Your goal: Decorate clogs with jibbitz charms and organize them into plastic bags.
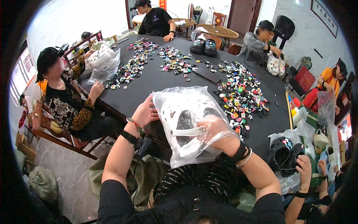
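Observation:
In front of me, at the near edge of the table, is a clear plastic bag (pixel 169 149) with a pair of white clogs (pixel 173 119) inside. My right hand (pixel 220 130) reaches into the bag from the right, its fingers closed on a clog near the heel strap; the plastic partly blurs them. Against the bag's left side rests my left hand (pixel 147 111), fingers stretched out and apart. A white label (pixel 191 146) shows through the near part of the plastic.
Colourful small shoe charms (pixel 242 89) lie in heaps across the dark table (pixel 149 84). A black phone-like slab (pixel 208 74) and dark clogs (pixel 203 46) lie beyond the bag. Several people sit around; a co-worker's hand (pixel 304 170) holds black clogs (pixel 279 153) at right.

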Motion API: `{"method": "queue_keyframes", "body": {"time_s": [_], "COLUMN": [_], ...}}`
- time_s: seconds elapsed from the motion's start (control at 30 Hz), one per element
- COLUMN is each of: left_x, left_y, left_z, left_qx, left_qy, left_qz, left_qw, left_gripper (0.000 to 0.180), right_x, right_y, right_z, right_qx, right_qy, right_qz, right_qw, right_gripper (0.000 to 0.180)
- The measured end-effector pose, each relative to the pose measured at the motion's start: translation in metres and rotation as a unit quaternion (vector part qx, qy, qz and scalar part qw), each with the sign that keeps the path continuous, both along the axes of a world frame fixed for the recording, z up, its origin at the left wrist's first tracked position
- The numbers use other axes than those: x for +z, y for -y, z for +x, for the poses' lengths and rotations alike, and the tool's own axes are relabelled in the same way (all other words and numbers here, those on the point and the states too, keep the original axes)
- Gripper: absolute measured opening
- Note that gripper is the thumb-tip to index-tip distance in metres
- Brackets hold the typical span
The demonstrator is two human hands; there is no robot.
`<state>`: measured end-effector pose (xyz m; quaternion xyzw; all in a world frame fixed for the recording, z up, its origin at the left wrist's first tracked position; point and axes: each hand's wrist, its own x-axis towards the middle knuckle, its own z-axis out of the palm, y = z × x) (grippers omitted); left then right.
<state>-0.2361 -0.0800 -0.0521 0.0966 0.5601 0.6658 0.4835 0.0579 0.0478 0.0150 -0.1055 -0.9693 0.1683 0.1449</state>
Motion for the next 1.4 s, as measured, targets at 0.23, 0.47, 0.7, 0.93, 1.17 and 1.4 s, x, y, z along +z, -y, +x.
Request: {"method": "queue_keyframes", "body": {"time_s": [0.23,0.47,0.7,0.93,1.17,1.4], "left_x": [-0.015,-0.008,-0.005,0.008,0.021,0.018], "left_y": [-0.025,-0.041,-0.042,-0.036,-0.016,-0.019], "left_z": [-0.012,-0.003,0.047,0.032,-0.028,-0.025], "left_qx": [-0.111,-0.255,-0.402,-0.116,0.006,-0.024], "left_qy": [0.082,0.043,-0.112,-0.232,-0.319,-0.279], "left_qz": [0.068,-0.072,0.008,-0.040,-0.007,-0.010], "left_qw": [0.988,0.963,0.909,0.965,0.948,0.960], "left_gripper": [0.068,0.069,0.030,0.026,0.027,0.028], "right_x": [0.030,0.047,0.076,0.070,0.075,0.077], "right_y": [-0.004,-0.004,0.004,0.005,-0.013,-0.022], "right_z": [0.026,0.064,0.093,0.114,0.144,0.160], "right_qx": [0.133,0.228,0.307,0.316,0.248,0.181], "right_qy": [-0.080,-0.050,-0.056,-0.089,-0.078,-0.111], "right_qz": [0.025,0.048,0.141,0.139,0.190,0.172], "right_qw": [0.988,0.971,0.940,0.934,0.946,0.962], "right_gripper": [0.020,0.026,0.022,0.026,0.012,0.017]}}
